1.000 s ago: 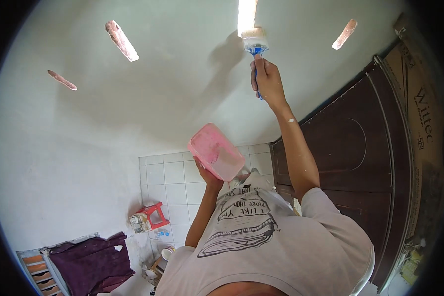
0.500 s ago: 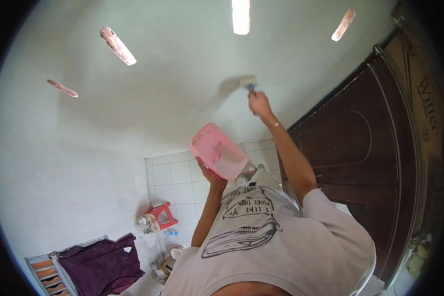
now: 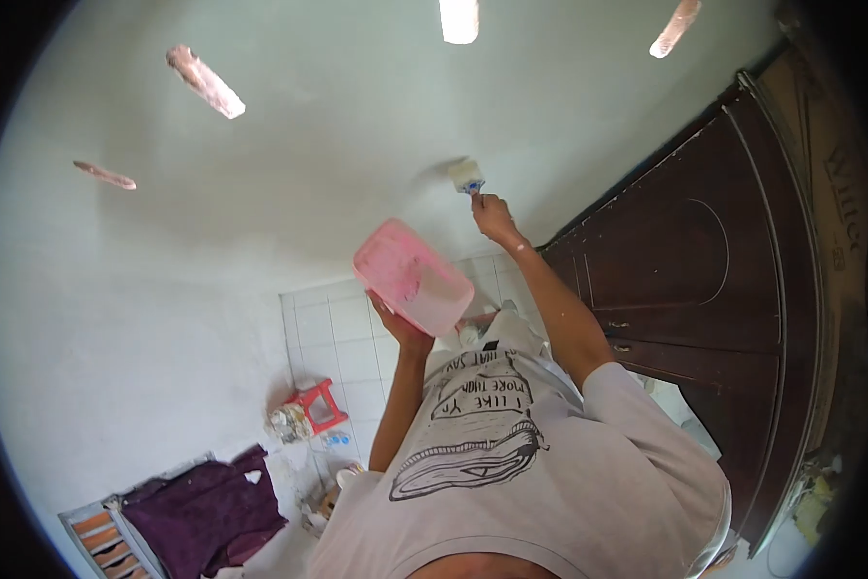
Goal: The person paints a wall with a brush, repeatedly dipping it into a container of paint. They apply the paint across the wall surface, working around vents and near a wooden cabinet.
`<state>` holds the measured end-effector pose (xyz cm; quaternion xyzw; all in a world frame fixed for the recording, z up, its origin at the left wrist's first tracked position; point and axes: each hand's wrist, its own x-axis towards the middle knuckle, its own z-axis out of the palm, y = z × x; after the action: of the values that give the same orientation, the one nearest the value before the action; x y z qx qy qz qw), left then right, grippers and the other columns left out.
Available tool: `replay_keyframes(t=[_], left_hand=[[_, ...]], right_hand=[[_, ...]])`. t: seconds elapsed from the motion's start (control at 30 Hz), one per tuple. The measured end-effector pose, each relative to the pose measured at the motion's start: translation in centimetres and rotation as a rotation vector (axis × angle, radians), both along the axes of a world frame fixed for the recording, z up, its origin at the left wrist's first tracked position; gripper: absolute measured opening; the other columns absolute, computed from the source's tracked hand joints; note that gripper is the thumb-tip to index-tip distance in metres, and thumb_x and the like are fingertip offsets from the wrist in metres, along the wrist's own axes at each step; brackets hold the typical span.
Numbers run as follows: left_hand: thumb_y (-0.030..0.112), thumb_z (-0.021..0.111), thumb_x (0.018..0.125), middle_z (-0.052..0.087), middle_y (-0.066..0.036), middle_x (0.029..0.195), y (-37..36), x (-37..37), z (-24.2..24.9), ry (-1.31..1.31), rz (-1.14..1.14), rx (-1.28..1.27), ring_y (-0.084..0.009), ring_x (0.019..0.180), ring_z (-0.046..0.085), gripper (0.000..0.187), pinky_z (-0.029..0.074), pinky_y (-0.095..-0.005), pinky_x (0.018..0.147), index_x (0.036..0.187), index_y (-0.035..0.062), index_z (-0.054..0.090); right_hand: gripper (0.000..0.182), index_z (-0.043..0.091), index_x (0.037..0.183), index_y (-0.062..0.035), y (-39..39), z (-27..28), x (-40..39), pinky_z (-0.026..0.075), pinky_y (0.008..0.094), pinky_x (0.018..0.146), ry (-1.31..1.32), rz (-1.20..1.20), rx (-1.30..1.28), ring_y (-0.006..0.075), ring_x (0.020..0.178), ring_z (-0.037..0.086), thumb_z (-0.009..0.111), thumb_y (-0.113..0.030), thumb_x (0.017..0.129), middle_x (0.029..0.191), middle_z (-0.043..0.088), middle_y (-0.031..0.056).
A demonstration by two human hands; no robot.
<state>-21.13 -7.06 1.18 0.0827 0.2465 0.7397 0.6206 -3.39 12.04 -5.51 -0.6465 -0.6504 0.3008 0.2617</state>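
Note:
My right hand is wrapped round the handle of a paintbrush, its wide pale bristles close to the light green wall and casting a shadow there. A pink plastic tub rests tilted in my left hand, whose fingers grip its lower left side. Pale paint lies in one end of the tub, and pink smears show on its inside. Brush and tub are apart, the brush being above and to the right.
A dark wooden wardrobe stands on the right, with a cardboard box on top of it. Down on the tiled floor is a red stool. A purple cloth hangs over a window opening at lower left.
My right hand has brought the brush down and slightly left along the wall. The tub shifts a little up and left in view as the camera turns.

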Motion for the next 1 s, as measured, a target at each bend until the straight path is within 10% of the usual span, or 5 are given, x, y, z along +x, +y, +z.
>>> replay_keyframes(t=[0.3, 0.43, 0.63, 0.83, 1.0], left_hand=[[0.042, 0.055, 0.098, 0.056, -0.014, 0.129, 6.5, -1.7, 4.8, -0.402, -0.172, 0.318, -0.0355, 0.111, 0.057, 0.06, 0.047, -0.0552, 0.097, 0.146, 0.0101, 0.039], [0.042, 0.053, 0.099, 0.057, -0.014, 0.125, 6.9, 1.6, 5.3, -0.511, -0.251, 0.287, -0.0357, 0.111, 0.057, 0.056, 0.048, -0.0521, 0.095, 0.143, 0.0093, 0.041], [0.062, 0.046, 0.095, 0.054, -0.014, 0.133, 6.1, 6.0, 2.2, -0.615, -0.464, 0.127, -0.0347, 0.115, 0.057, 0.07, 0.049, -0.0577, 0.097, 0.145, 0.0129, 0.041], [0.075, 0.034, 0.093, 0.049, -0.012, 0.144, 6.5, 8.5, 3.1, -0.487, -0.405, 0.183, -0.0344, 0.129, 0.052, 0.083, 0.046, -0.0535, 0.105, 0.15, 0.0135, 0.035], [0.075, 0.032, 0.093, 0.044, -0.015, 0.146, 6.7, 11.1, 4.6, -0.328, -0.439, 0.105, -0.0359, 0.13, 0.05, 0.085, 0.046, -0.0531, 0.106, 0.152, 0.0136, 0.03]], right_hand=[[0.038, 0.058, 0.078, -0.0042, -10.7, 15.5, 8.0, 0.029, 0.0241, 0.045, 0.543, -0.05, -0.054, 0.003, 0.05, 0.036, 0.055, -0.032, 0.104, 0.06, 0.045, -0.006], [0.038, 0.06, 0.081, -0.0013, -12.2, 19.7, 10.4, 0.029, 0.0271, 0.044, 0.387, -0.041, -0.023, 0.0043, 0.048, 0.036, 0.056, -0.032, 0.103, 0.057, 0.045, -0.0058], [0.023, 0.063, 0.092, 0.0035, -14.0, 28.8, 10.6, 0.04, 0.0346, 0.049, -0.083, 0.24, 0.04, 0.0178, 0.046, 0.051, 0.071, -0.018, 0.089, 0.058, 0.054, 0.0191], [0.021, 0.065, 0.099, 0.0027, -15.1, 31.8, 12.0, 0.052, 0.0437, 0.066, -0.135, 0.431, -0.112, 0.04, 0.074, 0.066, 0.069, -0.011, 0.084, 0.08, 0.066, 0.0211], [0.025, 0.069, 0.102, 0.0006, -15.8, 30.8, 12.6, 0.053, 0.0442, 0.071, -0.26, 0.437, -0.03, 0.0388, 0.078, 0.068, 0.068, -0.017, 0.085, 0.089, 0.069, 0.0217]])
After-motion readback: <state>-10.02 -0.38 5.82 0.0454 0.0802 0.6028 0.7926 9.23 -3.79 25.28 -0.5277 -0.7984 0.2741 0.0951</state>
